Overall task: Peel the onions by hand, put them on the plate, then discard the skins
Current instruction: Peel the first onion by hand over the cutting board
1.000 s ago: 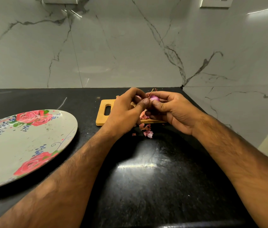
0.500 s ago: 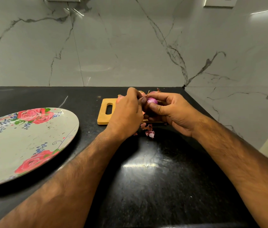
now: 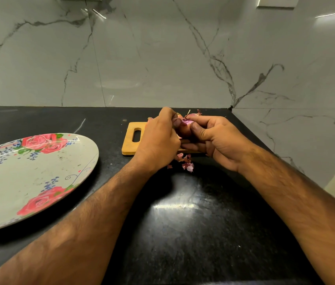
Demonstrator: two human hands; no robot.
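Leftmost, we find the floral plate lying flat on the black counter, well apart from the work. Next comes the wooden cutting board, its handle slot towards the plate. Above it our left hand curls its fingertips onto the onion, pinching at the pink top, perhaps a flap of skin, though the view is too tight to be sure. Loose skins lie on the counter just below. Our right hand grips the onion, thumb pressed against its side.
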